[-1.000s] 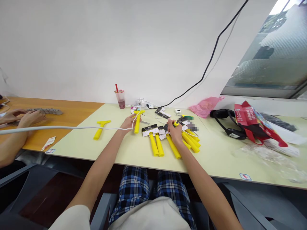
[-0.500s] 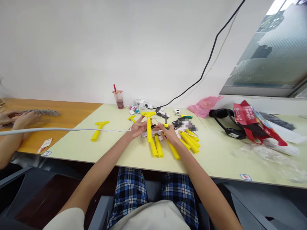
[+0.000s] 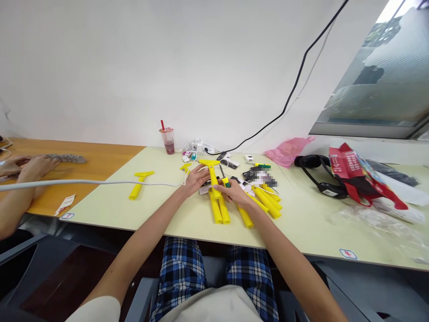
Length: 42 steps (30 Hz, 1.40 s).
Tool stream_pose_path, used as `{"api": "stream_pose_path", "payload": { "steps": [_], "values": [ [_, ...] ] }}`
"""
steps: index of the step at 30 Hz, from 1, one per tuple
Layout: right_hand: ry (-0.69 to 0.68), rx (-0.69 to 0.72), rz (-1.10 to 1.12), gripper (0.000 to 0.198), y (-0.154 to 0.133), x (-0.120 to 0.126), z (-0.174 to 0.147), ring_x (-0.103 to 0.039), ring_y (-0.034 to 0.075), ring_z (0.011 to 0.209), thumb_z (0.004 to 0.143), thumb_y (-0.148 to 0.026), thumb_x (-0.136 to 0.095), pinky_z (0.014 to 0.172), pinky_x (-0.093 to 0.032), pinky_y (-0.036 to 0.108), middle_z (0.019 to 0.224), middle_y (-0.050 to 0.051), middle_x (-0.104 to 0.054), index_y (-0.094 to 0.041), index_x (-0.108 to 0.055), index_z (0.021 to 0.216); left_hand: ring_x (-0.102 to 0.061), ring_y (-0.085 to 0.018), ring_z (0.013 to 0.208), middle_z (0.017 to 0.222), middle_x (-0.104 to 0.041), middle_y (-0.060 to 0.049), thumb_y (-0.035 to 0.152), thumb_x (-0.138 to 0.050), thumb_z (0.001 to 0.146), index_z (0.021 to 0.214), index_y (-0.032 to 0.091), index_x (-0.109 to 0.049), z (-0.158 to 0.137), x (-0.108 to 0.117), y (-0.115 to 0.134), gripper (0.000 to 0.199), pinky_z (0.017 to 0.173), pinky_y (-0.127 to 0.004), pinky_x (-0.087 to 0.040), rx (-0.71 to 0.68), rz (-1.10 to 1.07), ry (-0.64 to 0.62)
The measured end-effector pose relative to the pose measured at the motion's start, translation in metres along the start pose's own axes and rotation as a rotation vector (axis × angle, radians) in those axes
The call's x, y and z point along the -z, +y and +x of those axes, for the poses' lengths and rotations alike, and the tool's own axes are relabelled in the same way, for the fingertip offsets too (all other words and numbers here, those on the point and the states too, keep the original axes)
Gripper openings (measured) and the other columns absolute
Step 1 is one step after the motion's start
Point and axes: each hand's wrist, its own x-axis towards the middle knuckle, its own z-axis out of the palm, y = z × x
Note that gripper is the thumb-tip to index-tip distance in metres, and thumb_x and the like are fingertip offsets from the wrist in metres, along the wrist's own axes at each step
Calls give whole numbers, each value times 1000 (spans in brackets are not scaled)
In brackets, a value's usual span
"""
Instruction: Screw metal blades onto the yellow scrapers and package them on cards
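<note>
A yellow T-shaped plastic handle (image 3: pixel 213 173) is held tilted over the table, its crossbar at the top. My right hand (image 3: pixel 235 192) grips its lower end with thumb and fingers, and also holds a screwdriver (image 3: pixel 226 181) with a green and yellow grip, its shaft pointing up. Beside the handle's left edge is my left hand (image 3: pixel 197 180), fingers stretched and apart; whether the fingertips touch it is hard to see. Under the hands lie yellow tubular handles (image 3: pixel 215 210), and more yellow handles (image 3: pixel 268 201) are bunched to the right.
Another T-shaped handle (image 3: pixel 140 184) lies at left. Behind are a drink cup (image 3: pixel 167 141), a power strip (image 3: pixel 208 149) and small dark parts (image 3: pixel 254 174). Headphones (image 3: pixel 321 176) and a red bag (image 3: pixel 362 176) sit at right. A white cable (image 3: pixel 100 182) crosses the left; another person's hands (image 3: pixel 36 167) are there.
The yellow T-shaped handle has tilted and come into my right hand's grip. My left fingers have loosened from it. The screwdriver has shifted left and leans more.
</note>
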Motion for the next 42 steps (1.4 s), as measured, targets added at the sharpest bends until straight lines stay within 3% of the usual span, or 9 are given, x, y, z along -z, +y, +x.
{"api": "stream_pose_path", "payload": {
  "steps": [3, 5, 8, 10, 14, 20, 27, 42],
  "values": [
    [94, 19, 24, 44, -1, 16, 13, -34, 7, 36, 78, -59, -90, 39, -26, 23, 44, -9, -46, -20, -72, 87, -73, -30, 122, 118, -79, -14, 38, -85, 90, 115, 18, -74, 5, 20, 3, 34, 116, -47, -52, -130, 380, 162],
    [220, 45, 31, 48, -1, 29, 23, -39, 8, 37, 70, -54, -98, 39, -29, 23, 51, -8, -52, -20, -72, 92, -72, -31, 122, 120, -78, -14, 34, -79, 93, 113, 20, -75, 8, 38, 7, 25, 117, -48, -50, -193, 711, 301],
    [374, 71, 147, 56, 5, 45, 30, -43, 7, 39, 59, -49, -104, 37, -30, 25, 65, -6, -62, -19, -72, 96, -62, -35, 135, 127, -77, -14, 23, -78, 88, 112, 23, -76, 9, 63, 13, 24, 129, -53, -37, -191, 875, 402],
    [433, 71, 218, 58, 11, 51, 29, -40, 6, 39, 60, -54, -103, 37, -30, 25, 65, -7, -58, -20, -70, 94, -57, -38, 140, 126, -77, -16, 19, -79, 82, 106, 23, -76, 9, 75, 16, 24, 130, -54, -33, -168, 915, 434],
    [492, 73, 310, 60, 17, 55, 20, -38, 6, 42, 62, -63, -99, 38, -35, 25, 64, -10, -50, -24, -61, 87, -59, -41, 138, 116, -78, -17, 16, -79, 76, 91, 22, -76, 7, 86, 15, 16, 125, -52, -39, -116, 985, 447],
    [565, 56, 426, 64, 13, 60, 19, -39, 6, 44, 58, -61, -101, 37, -34, 25, 69, -10, -51, -26, -57, 87, -62, -39, 129, 105, -79, -14, 20, -75, 82, 86, 25, -76, 4, 83, 10, 6, 121, -51, -42, -107, 1070, 400],
    [590, 39, 479, 62, 15, 60, 20, -41, 7, 45, 56, -55, -103, 37, -35, 26, 75, -6, -61, -25, -60, 88, -63, -39, 120, 94, -73, -15, 16, -72, 82, 77, 23, -72, 6, 84, 11, 9, 116, -54, -44, -137, 1123, 304],
    [564, 39, 414, 56, 17, 51, 16, -42, 5, 46, 59, -52, -102, 38, -37, 27, 87, -3, -70, -23, -60, 83, -54, -39, 125, 105, -69, -13, 19, -81, 83, 78, 24, -72, 8, 90, 6, 11, 120, -54, -37, -136, 1179, 336]
  ]
}}
